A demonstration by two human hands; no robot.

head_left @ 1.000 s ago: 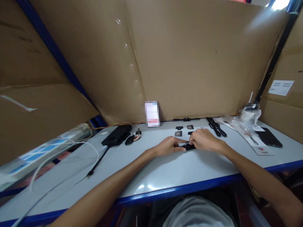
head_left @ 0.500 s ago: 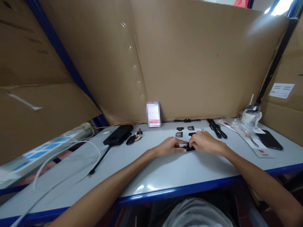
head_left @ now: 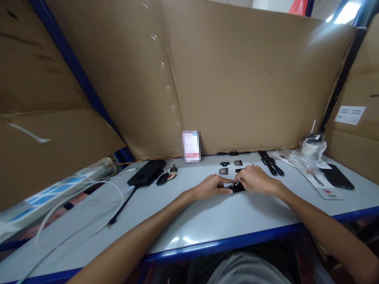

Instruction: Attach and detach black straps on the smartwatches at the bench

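Note:
My left hand (head_left: 211,186) and my right hand (head_left: 256,178) meet at the middle of the pale grey table (head_left: 207,217). Between their fingertips lies a small black part (head_left: 237,187), and both hands pinch it with curled fingers. Just beyond the hands lie small flat pieces, two grey (head_left: 223,171) and some black (head_left: 224,163). The part's shape is mostly hidden by my fingers.
Two black watch straps (head_left: 271,163) lie right of the hands. A black phone (head_left: 337,176), plastic bags (head_left: 308,165) and a white roll (head_left: 312,144) are at far right. A black case (head_left: 146,172), keys (head_left: 167,175) and white cables (head_left: 89,197) lie left. Cardboard walls (head_left: 237,79) surround the table.
Both hands stay on the small black part and shift only slightly. The camera has tilted a little, so the view has moved down.

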